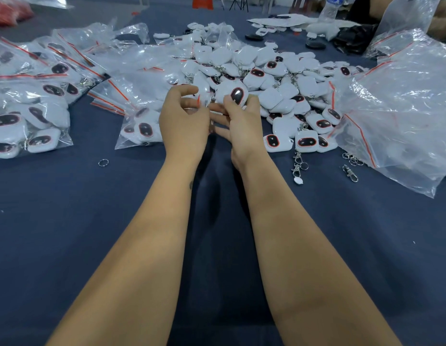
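Pinches white keychain case (233, 94) in right hand (241, 126), at six o'clock of loose pile (279, 78); curls left hand (184, 121) round what seems a clear bag (198, 100). Best to spread the mouth wide and feed the case in squarely.

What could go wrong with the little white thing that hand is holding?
The right hand pinches the white keychain only by its lower edge, so it might slip into the pile behind, where every piece looks alike. The loose split ring lies alone on the blue cloth; a moving arm might brush it away.
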`<state>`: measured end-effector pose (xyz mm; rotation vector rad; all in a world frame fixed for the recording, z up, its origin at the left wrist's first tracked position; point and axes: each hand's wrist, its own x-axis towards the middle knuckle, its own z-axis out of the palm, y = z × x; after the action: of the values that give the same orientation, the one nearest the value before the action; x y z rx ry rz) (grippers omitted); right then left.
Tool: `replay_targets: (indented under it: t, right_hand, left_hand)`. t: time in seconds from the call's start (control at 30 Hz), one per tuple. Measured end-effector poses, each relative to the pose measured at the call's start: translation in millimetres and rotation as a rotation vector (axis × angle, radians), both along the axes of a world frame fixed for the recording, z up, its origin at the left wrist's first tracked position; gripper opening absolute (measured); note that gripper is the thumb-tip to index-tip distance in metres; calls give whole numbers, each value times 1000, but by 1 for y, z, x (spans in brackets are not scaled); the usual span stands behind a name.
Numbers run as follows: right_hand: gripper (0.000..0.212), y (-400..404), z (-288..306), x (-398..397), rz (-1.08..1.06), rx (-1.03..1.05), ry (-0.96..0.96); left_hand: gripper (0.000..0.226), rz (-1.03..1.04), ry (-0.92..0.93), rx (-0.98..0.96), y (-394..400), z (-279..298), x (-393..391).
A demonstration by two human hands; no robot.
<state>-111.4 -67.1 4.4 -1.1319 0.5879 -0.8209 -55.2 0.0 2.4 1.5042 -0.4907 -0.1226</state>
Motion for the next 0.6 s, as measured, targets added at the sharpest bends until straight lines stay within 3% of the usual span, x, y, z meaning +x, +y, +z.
replay_targets:
  t: [0.13, 0.33, 0.47, 0.6]
  right_hand:
    - [6, 2, 2, 1, 29, -19, 69]
    - [29, 7, -7, 5, 101, -391, 316]
    - [20, 7, -7, 3, 70, -447, 304]
    - [26, 10, -6, 0, 214, -431, 274]
  left_hand:
    - [34, 56, -58, -60, 1, 5, -4]
    - [38, 61, -256, -32, 3, 5, -10]
    - [36, 57, -308, -18, 2, 5, -11]
    - [31, 45, -309, 4, 1, 3, -9]
